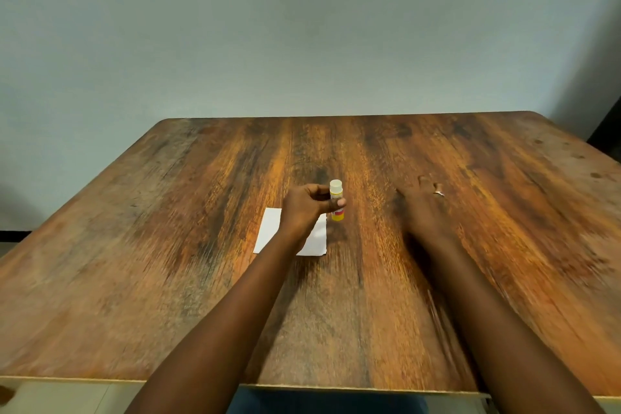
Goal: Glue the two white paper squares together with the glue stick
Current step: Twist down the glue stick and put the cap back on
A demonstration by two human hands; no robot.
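A glue stick (336, 192) with a white cap and yellow body stands upright in the middle of the wooden table (168, 245). My left hand (307, 207) grips it around the middle with thumb and fingers. White paper (271, 228) lies flat on the table beneath my left wrist; the arm hides its middle, and I cannot tell whether it is one square or two. My right hand (425, 208) is to the right of the glue stick, fingers spread and straight over the tabletop, holding nothing. It is motion-blurred and wears a ring.
A plain pale wall stands behind the table's far edge. The table's near edge (302, 386) runs along the bottom of the view. A dark object (608, 131) shows at the right border past the table corner.
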